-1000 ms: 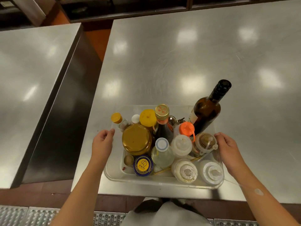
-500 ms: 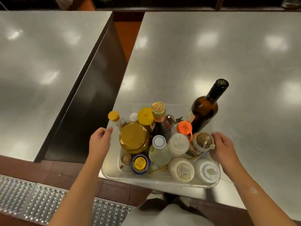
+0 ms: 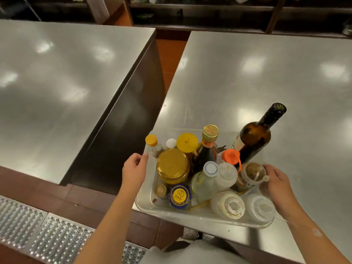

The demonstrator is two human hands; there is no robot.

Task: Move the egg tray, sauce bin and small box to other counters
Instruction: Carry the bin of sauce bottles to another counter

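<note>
Left counter (image 3: 57, 88) stood at 9 o'clock, a floor gap separating it from the right counter (image 3: 266, 82). Left hand (image 3: 134, 170) gripped the bin (image 3: 150, 204) at its left rim, fingers curled over the edge. The clear bin sat at the right counter's near-left corner, 6 o'clock, its near-left corner overhanging the edge. Contents, left to right: small yellow-capped bottle (image 3: 151, 140), gold-lidded jar (image 3: 173, 164), blue-lidded jar (image 3: 179, 195), dark sauce bottle (image 3: 206, 147), orange cap (image 3: 231, 155), white squeeze bottles (image 3: 230, 205), and a brown wine bottle (image 3: 255, 136) leaning toward 1 o'clock. Right hand (image 3: 278, 185) clasped the bin's right rim.
</note>
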